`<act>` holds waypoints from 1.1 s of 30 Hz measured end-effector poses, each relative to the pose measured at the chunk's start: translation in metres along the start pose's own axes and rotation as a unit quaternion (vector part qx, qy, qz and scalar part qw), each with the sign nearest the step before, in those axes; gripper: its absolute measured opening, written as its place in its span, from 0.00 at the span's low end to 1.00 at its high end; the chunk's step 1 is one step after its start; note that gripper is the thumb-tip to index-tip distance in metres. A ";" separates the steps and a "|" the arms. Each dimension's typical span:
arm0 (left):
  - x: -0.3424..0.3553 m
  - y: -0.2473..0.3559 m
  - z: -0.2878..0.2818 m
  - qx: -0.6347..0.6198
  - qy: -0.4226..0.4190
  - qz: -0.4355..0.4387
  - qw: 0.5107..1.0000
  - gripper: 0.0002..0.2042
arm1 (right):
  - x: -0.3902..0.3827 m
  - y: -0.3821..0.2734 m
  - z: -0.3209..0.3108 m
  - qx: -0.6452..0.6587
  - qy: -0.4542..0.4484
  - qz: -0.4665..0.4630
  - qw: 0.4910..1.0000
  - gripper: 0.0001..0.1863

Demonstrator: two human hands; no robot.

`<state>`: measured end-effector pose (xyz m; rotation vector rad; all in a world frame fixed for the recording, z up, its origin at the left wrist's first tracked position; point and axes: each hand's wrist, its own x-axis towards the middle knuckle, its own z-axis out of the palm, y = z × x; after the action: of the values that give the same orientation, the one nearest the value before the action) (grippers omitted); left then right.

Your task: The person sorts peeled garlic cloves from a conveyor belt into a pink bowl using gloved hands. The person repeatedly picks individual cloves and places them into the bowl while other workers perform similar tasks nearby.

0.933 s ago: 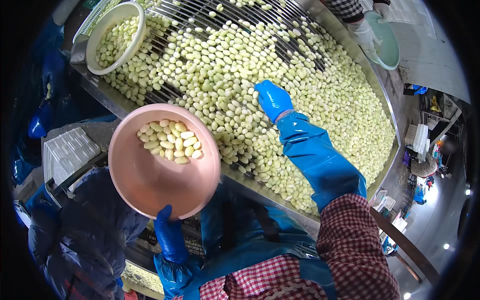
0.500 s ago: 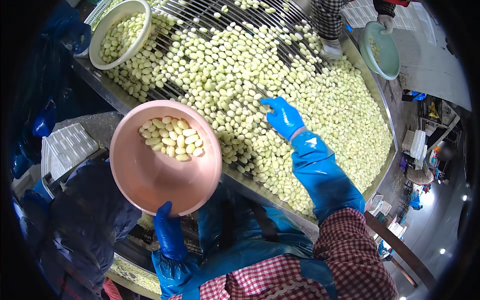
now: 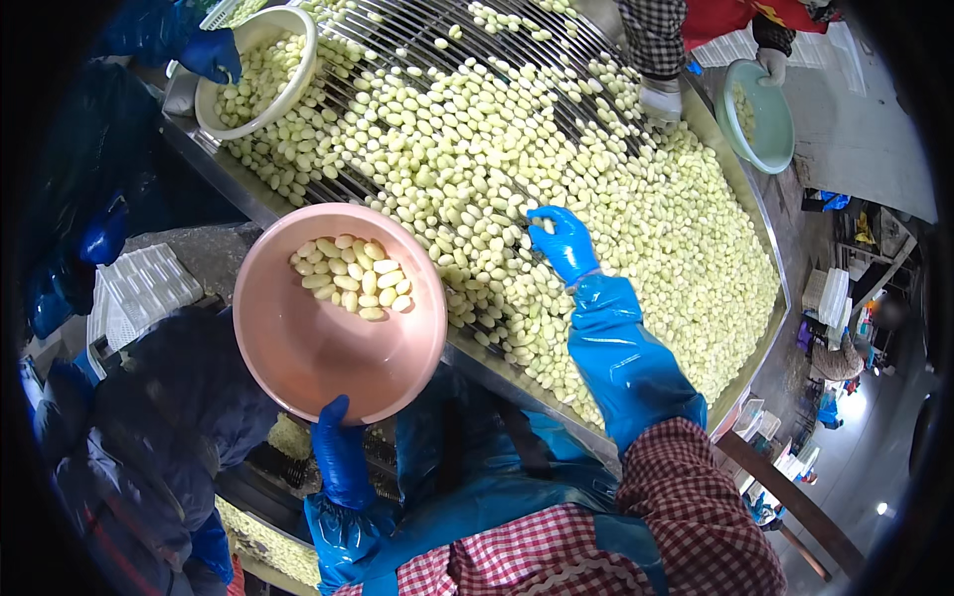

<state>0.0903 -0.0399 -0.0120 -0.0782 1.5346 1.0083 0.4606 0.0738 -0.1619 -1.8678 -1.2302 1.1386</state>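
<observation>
My left hand (image 3: 338, 447), in a blue glove, grips the lower rim of a pink bowl (image 3: 328, 338), which holds several pale oval pieces (image 3: 353, 278) at its upper part. My right hand (image 3: 564, 243), also blue-gloved, reaches onto a metal slatted sorting tray (image 3: 753, 204) covered with pale green oval pieces (image 3: 676, 238); its fingers are curled down among them, and what they hold, if anything, is hidden.
Another person's blue-gloved hand (image 3: 214, 55) is at a cream bowl (image 3: 209, 109) of pieces. A co-worker's white-gloved hands (image 3: 659, 99) are at the top right, one holding a green bowl (image 3: 770, 139). White crates (image 3: 144, 288) sit left; a dark-clad person (image 3: 159, 427) is beside me.
My right hand has moved slightly down and right across the pieces. A blue-gloved hand has come over the cream bowl, and the co-worker's hand at the top right has moved leftward onto the tray.
</observation>
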 end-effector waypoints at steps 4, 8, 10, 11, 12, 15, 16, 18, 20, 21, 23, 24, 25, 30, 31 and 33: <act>-0.003 0.001 0.000 0.001 0.006 0.005 1.000 0.27 | -0.033 -0.118 0.004 0.352 -0.168 0.077 0.918 0.21; -0.001 -0.003 -0.003 -0.001 -0.007 0.021 1.000 0.26 | -0.037 -0.146 0.008 0.230 -0.139 -0.022 0.963 0.22; -0.004 0.000 -0.005 0.012 0.010 0.004 1.000 0.25 | -0.029 -0.112 0.014 -0.052 -0.124 -0.054 0.989 0.22; -0.004 0.000 -0.002 0.015 0.009 0.004 1.000 0.25 | -0.030 -0.086 0.022 -0.148 -0.114 -0.082 0.979 0.21; -0.005 0.000 0.000 0.021 0.007 0.002 1.000 0.25 | -0.033 -0.052 0.031 -0.244 -0.102 -0.107 0.958 0.20; -0.005 0.000 0.004 0.010 0.012 0.010 1.000 0.24 | -0.038 -0.013 0.058 -0.323 -0.074 -0.188 0.924 0.16; -0.005 0.000 0.003 0.013 0.012 0.008 1.000 0.24 | -0.037 -0.011 0.060 -0.302 -0.071 -0.190 0.931 0.14; -0.004 -0.001 0.000 0.019 0.010 0.004 1.000 0.24 | -0.035 -0.004 0.062 -0.260 -0.063 -0.192 0.944 0.11; -0.004 0.000 0.002 0.011 0.008 0.009 1.000 0.24 | -0.033 -0.009 0.062 -0.275 -0.085 -0.149 0.946 0.10; -0.005 0.000 0.002 0.008 0.007 0.011 1.000 0.24 | -0.032 -0.009 0.063 -0.302 -0.083 -0.148 0.938 0.10; -0.004 0.000 0.002 -0.001 0.008 0.010 1.000 0.25 | -0.027 -0.008 0.065 -0.390 -0.084 -0.122 0.909 0.09; -0.004 -0.001 0.001 -0.005 0.009 0.009 1.000 0.26 | -0.026 -0.004 0.065 -0.368 -0.081 -0.136 0.916 0.09; -0.003 -0.001 0.001 -0.006 0.006 0.011 1.000 0.26 | -0.024 -0.004 0.063 -0.347 -0.077 -0.152 0.922 0.09; -0.006 0.002 0.006 0.005 0.006 0.008 1.000 0.27 | -0.020 0.014 0.042 -0.135 -0.055 -0.102 0.984 0.10; -0.005 0.001 0.004 0.005 0.004 0.005 1.000 0.28 | -0.020 0.013 0.042 -0.091 -0.052 -0.081 0.991 0.10; -0.003 0.000 -0.002 0.006 0.002 -0.002 1.000 0.28 | -0.019 0.014 0.032 0.034 -0.081 0.102 0.991 0.10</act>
<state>0.0893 -0.0424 -0.0096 -0.0749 1.5427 0.9973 0.4333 0.0522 -0.1813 -1.9126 -1.0892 1.4499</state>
